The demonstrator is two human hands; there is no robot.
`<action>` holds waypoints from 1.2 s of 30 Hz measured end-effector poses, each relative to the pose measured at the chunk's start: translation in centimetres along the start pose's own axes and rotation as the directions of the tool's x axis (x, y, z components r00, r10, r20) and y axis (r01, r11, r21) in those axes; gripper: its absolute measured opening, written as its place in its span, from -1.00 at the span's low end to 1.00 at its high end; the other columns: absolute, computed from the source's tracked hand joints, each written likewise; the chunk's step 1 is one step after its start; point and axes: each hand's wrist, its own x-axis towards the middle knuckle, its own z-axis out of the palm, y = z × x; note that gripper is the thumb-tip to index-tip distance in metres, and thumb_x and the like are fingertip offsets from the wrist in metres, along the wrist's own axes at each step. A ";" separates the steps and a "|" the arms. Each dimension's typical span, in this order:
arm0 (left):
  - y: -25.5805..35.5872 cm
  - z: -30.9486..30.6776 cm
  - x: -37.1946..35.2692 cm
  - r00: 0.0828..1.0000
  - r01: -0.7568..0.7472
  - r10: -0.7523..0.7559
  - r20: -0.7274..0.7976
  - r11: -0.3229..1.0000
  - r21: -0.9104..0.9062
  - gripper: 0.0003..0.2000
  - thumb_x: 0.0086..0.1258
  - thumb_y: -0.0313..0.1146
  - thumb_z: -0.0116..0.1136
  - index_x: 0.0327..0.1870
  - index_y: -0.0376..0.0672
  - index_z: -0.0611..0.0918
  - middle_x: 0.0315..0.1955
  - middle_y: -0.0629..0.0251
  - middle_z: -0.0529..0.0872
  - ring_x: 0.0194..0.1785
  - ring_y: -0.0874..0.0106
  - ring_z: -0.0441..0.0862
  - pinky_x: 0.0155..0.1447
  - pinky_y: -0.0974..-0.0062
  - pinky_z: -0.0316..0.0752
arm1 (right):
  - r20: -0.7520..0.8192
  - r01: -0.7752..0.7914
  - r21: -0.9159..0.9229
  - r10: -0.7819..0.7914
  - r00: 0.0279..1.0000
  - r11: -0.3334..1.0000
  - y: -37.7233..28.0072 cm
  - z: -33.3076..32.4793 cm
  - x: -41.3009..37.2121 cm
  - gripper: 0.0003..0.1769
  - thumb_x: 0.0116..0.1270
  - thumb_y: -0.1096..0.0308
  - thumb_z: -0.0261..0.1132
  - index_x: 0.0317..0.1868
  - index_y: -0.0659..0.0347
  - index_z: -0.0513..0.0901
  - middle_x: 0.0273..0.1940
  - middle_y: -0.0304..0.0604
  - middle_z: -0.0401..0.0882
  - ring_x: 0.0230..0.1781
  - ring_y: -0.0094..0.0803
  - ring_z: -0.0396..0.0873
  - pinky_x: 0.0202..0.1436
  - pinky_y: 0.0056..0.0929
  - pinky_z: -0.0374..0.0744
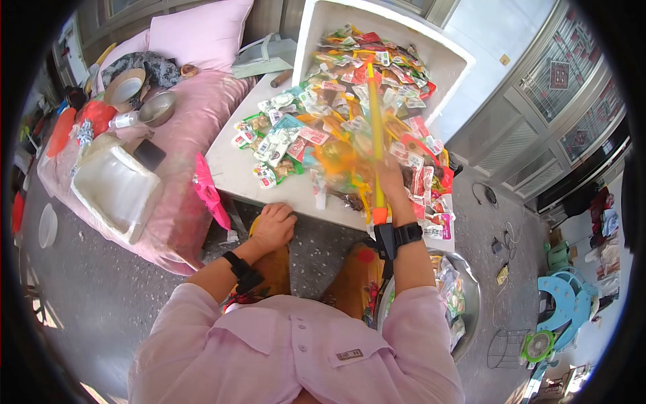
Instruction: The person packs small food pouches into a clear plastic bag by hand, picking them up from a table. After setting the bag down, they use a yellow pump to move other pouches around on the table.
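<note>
My right hand (390,176), partly blurred, is closed around a long yellow stick (375,128) with orange at both ends. The stick reaches across a heap of small sealed food packets (276,141) spread over a pale table. Beside the stick is an orange-yellow blur (336,156) that I cannot make out. More packets (370,57) spill from a tipped white foam box (447,57) at the table's far side. My left hand (272,225) rests on my knee by the table's near edge, fingers curled, with nothing seen in it.
A metal basin (476,296) holding packets stands on the floor by my right leg. To the left, a pink-covered bed (195,128) bears a foam tray (114,182), bowls and a bottle. A bright pink bag (210,192) hangs near the table's left edge. A green fan (538,345) stands right.
</note>
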 end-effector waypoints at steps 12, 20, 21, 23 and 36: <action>-0.2 0.1 -0.1 1.000 -0.013 0.013 -0.025 1.000 -0.013 -0.79 -0.15 -0.42 0.12 -0.39 -0.15 0.54 -0.23 0.23 0.42 -0.05 0.24 0.36 -0.01 0.27 0.26 | 0.112 -0.003 -0.014 0.005 0.994 1.000 5.0 -2.7 -7.2 -0.53 0.18 0.35 0.04 0.14 0.11 0.23 -0.46 -0.21 0.41 -0.66 -0.54 0.39 -0.65 -0.56 0.43; -0.3 0.1 -0.2 1.000 -0.009 0.008 -0.020 1.000 -0.010 -0.78 -0.17 -0.42 0.13 -0.40 -0.15 0.53 -0.24 0.23 0.42 -0.06 0.24 0.36 -0.02 0.27 0.26 | 0.044 -0.031 0.044 0.030 0.999 0.999 3.1 -1.7 -12.8 -0.53 0.20 0.41 0.01 0.16 0.13 0.21 -0.50 -0.23 0.38 -0.65 -0.56 0.38 -0.66 -0.58 0.42; -0.3 0.1 0.0 1.000 -0.006 0.006 -0.020 1.000 -0.008 -0.78 -0.17 -0.42 0.13 -0.40 -0.15 0.52 -0.24 0.24 0.42 -0.06 0.24 0.36 -0.02 0.27 0.26 | 0.036 0.018 0.049 -0.020 0.999 0.999 2.6 -1.0 -11.3 -0.53 0.20 0.40 0.01 0.16 0.14 0.20 -0.51 -0.23 0.38 -0.66 -0.55 0.38 -0.65 -0.59 0.42; -0.2 0.2 0.0 1.000 -0.005 0.005 -0.021 1.000 -0.006 -0.79 -0.16 -0.42 0.13 -0.40 -0.15 0.52 -0.24 0.24 0.42 -0.06 0.25 0.36 -0.03 0.28 0.26 | 0.051 0.046 0.049 -0.049 0.997 0.998 1.3 0.3 -8.1 -0.52 0.20 0.39 0.01 0.16 0.15 0.20 -0.50 -0.22 0.39 -0.66 -0.54 0.39 -0.65 -0.57 0.42; -0.5 -0.1 -0.1 1.000 0.003 -0.003 0.004 1.000 -0.018 -0.80 -0.15 -0.41 0.12 -0.42 -0.14 0.53 -0.23 0.27 0.43 -0.05 0.27 0.36 -0.02 0.30 0.26 | 0.126 0.051 -0.147 -0.032 0.991 0.988 0.6 4.3 -2.3 -0.49 0.17 0.33 0.06 0.15 0.20 0.21 -0.43 -0.16 0.45 -0.68 -0.47 0.44 -0.62 -0.52 0.45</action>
